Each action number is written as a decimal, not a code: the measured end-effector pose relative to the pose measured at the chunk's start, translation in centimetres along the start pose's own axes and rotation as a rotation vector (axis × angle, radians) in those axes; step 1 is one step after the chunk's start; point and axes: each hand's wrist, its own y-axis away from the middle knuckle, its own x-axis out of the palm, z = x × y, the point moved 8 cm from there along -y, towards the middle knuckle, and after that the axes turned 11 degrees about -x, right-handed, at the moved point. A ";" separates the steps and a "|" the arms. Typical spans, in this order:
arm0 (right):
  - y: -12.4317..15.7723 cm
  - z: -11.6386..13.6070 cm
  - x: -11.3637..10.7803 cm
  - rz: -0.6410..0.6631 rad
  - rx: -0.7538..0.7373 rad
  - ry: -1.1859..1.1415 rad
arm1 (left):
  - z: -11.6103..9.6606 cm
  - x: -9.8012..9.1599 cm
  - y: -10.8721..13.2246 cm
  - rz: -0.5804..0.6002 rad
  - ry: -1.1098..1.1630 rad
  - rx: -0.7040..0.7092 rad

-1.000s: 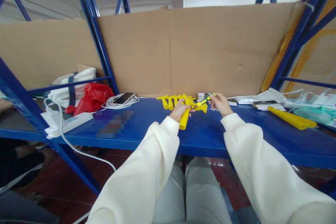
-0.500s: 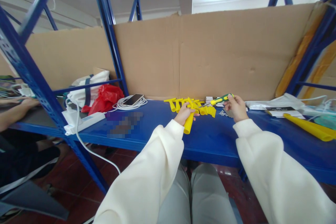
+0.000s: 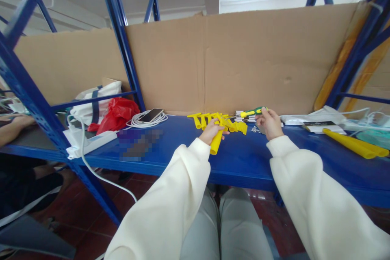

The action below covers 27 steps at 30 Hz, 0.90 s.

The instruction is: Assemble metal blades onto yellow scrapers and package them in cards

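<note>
Wrapped round a yellow plastic tube-shaped part is my left hand, holding it above the blue shelf near its front. My right hand grips the end of a green and yellow screwdriver. Its shaft points left toward the yellow part; whether the tip touches it I cannot tell. Behind my left hand, several similar yellow parts lie in a row. A small heap of screws sits on the shelf just left of my right hand.
A phone rests on a coiled white cable. Farther left are a red plastic bag and a white power strip. Long yellow pieces lie at right. Cardboard closes the back. A co-worker's arm shows at far left.
The whole view has shifted slightly, so things appear a little farther left. My right hand has raised the screwdriver handle slightly; both hands keep their holds.
</note>
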 end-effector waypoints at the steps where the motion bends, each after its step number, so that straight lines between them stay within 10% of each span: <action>1: 0.0 0.0 0.1 0.005 0.000 -0.001 | 0.1 0.0 0.0 0.008 0.000 -0.004; 27: -0.1 -0.4 0.3 0.020 -0.005 -0.006 | 0.8 0.1 -1.4 0.100 -0.020 -0.043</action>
